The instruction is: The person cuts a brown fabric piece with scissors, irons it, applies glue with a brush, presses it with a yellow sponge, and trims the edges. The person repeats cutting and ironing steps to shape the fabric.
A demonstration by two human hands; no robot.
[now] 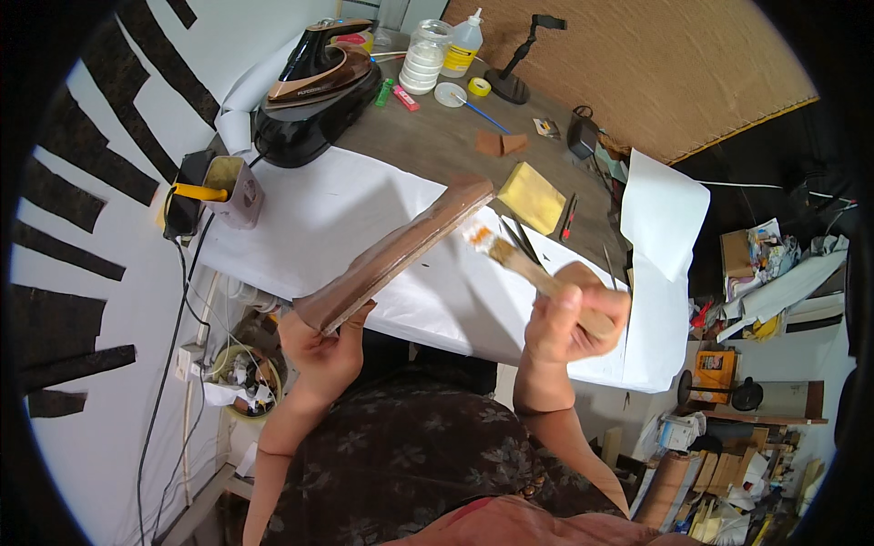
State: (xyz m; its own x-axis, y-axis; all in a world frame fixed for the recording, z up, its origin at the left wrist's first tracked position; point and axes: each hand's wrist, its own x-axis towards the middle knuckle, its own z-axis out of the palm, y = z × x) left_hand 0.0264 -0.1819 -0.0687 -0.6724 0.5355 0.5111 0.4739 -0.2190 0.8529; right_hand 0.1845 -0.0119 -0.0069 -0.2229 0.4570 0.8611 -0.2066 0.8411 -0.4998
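Note:
My left hand [323, 355] is closed around the near lower end of a long brown piece [401, 246]. It looks like leather, with a glossy face and a pale edge along one side. The piece slants up to the right above white paper. My right hand [574, 318] grips the wooden handle of a flat paintbrush [514, 259], fingers wrapped round it. Its bristles, pale with orange-brown patches, point up and left, close to the brown piece's far end but apparently apart from it. A yellow sponge block [533, 197] lies beyond the brush.
White paper [291, 218] covers the table's near part. Farther back stand an iron [319, 68] on its base, a clear jar [425, 59] and a squeeze bottle [462, 44]. A tub [235, 191] with a yellow-handled tool is at left. A red-and-black cutter [569, 218] lies right of the sponge.

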